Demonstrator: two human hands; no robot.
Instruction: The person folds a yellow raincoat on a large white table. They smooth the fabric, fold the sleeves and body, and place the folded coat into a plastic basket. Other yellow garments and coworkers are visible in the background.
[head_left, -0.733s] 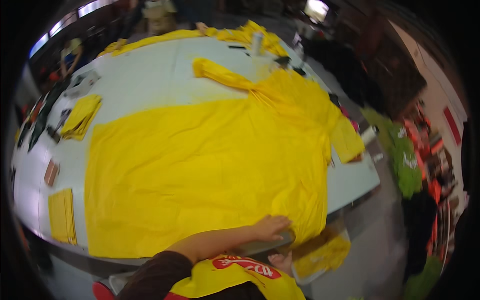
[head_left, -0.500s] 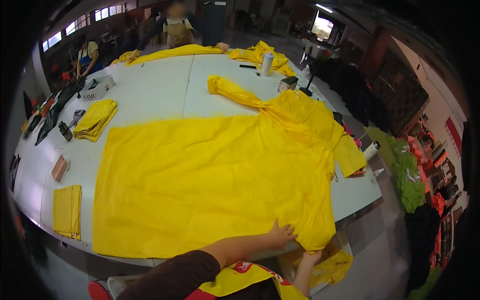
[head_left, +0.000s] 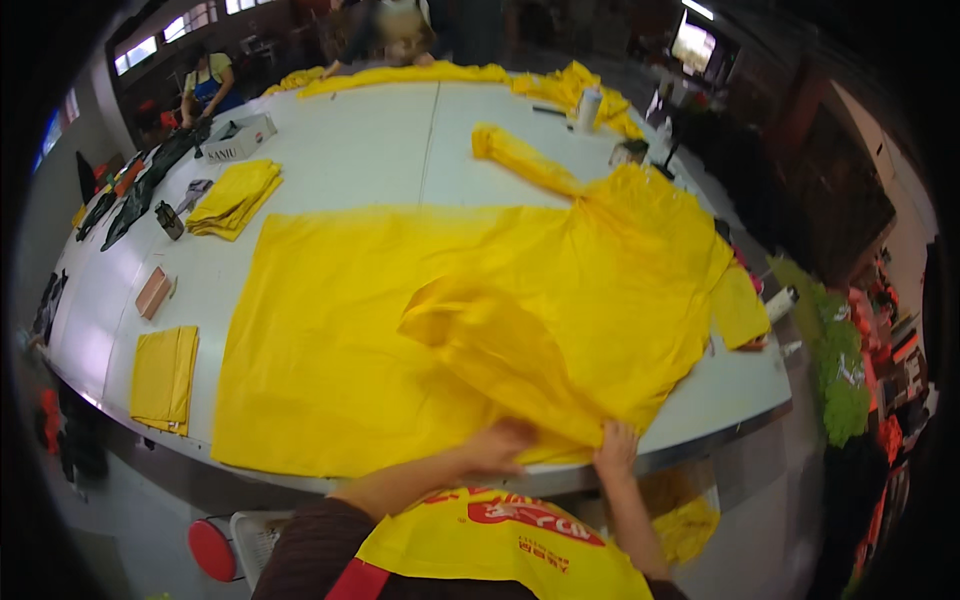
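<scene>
A yellow raincoat (head_left: 340, 300) lies spread flat over the white table, its body to the left and its shoulder end to the right. The far sleeve (head_left: 525, 160) stretches away toward the back left. Its near sleeve (head_left: 490, 335) lies loosely across the body, slightly puffed and blurred. At the table's near edge my right hand (head_left: 615, 450) is closed on the raincoat where that sleeve begins. My left hand (head_left: 500, 447) is low over the raincoat beside the sleeve, its fingers smeared by motion; whether it grips cloth I cannot make out.
Folded yellow pieces (head_left: 165, 378) and a yellow stack (head_left: 236, 198) are at the left, with a small brown box (head_left: 153, 292) and a cardboard box (head_left: 240, 138). A white bottle (head_left: 588, 108) stands at the back. Co-workers stand beyond the table. A red stool (head_left: 211, 549) is below left.
The near sleeve, which hung over the front edge, now lies across the raincoat's body. My left hand has moved left and is blurred; my right hand has risen to the table edge. The view has shifted.
</scene>
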